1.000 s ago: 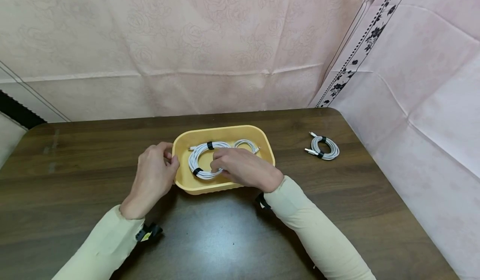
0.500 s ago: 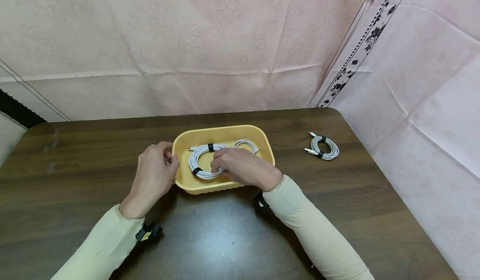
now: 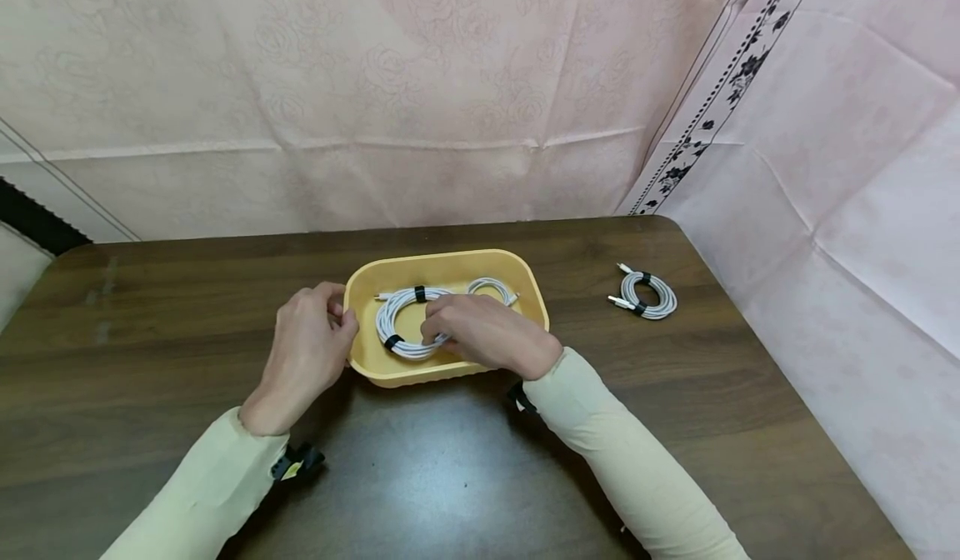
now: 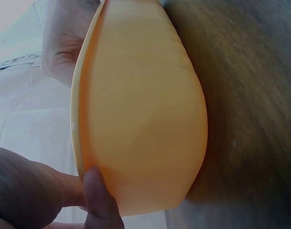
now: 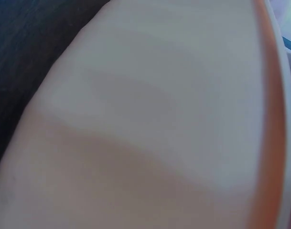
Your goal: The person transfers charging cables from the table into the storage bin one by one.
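Note:
A yellow plastic tray [image 3: 378, 367] stands on the table with two coiled white cables inside. My left hand [image 3: 303, 347] pinches the rim at the tray's left end; in the left wrist view, a finger [image 4: 100, 198] lies against its outer wall. My right hand [image 3: 487, 331] reaches over the front rim and holds the right side of the larger coiled cable [image 3: 386, 322], which has black straps. Its fingertips are partly hidden. Beyond that hand, the smaller coil [image 3: 491, 283] shows only in part. The tray's outer wall [image 5: 150, 109] fills the right wrist view.
Another coiled white cable [image 3: 658, 300] with black straps lies on the brown wooden table [image 3: 187, 310], right of the tray. A pale patterned cloth [image 3: 450, 110] hangs behind the table and along its right side.

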Available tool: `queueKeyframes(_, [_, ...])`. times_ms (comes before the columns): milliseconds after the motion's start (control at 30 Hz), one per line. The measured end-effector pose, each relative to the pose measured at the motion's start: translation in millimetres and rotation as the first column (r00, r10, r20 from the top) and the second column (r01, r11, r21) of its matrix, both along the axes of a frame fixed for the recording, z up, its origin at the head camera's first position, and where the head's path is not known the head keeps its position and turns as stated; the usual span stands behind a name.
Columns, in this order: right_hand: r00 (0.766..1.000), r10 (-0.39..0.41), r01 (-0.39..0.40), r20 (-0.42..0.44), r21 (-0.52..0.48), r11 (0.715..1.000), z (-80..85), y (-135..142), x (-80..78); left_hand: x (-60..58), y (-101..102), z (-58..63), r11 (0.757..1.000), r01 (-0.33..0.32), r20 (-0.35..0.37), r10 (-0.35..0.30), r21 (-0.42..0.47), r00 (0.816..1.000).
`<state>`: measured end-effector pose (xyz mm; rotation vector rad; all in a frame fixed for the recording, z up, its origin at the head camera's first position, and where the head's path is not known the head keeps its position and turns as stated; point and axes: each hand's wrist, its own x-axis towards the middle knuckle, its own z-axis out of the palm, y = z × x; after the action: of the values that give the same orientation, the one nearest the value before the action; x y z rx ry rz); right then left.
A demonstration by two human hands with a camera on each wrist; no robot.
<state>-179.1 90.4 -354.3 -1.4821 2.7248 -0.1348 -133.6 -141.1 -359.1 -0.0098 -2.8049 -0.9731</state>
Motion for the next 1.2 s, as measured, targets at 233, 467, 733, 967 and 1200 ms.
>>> queueKeyframes(233, [1.0, 0.002, -0.002, 0.022, -0.002, 1.0, 0.2, -1.4, -1.1, 0.7, -0.3, -0.7, 1.0, -0.007, -0.008, 0.007, -0.017, 1.0])
queueKeyframes(467, [0.999, 0.011, -0.011, 0.04, 0.003, 1.0, 0.2, -2.7, -2.8, 1.1, 0.5, -0.1, 1.0, -0.008, -0.015, 0.007, -0.016, 1.0])
queueKeyframes(733, [0.998, 0.008, -0.009, 0.057, 0.017, 1.0, -0.8, -3.2, -3.2, 1.2, 0.5, -1.1, 1.0, -0.014, -0.031, 0.014, -0.028, 0.999])
queueKeyframes(967, [0.997, -0.012, 0.01, 0.073, 0.016, 1.0, -1.1, -2.5, -3.2, 1.1, 0.7, -1.2, 1.0, -0.019, -0.016, 0.018, -0.022, 1.0])
queueKeyframes(1200, [0.998, -0.012, 0.011, 0.057, 0.018, 1.0, -0.3, -1.2, -2.4, 1.3, 0.9, -1.8, 1.0, -0.016, -0.021, 0.016, -0.019, 1.0])
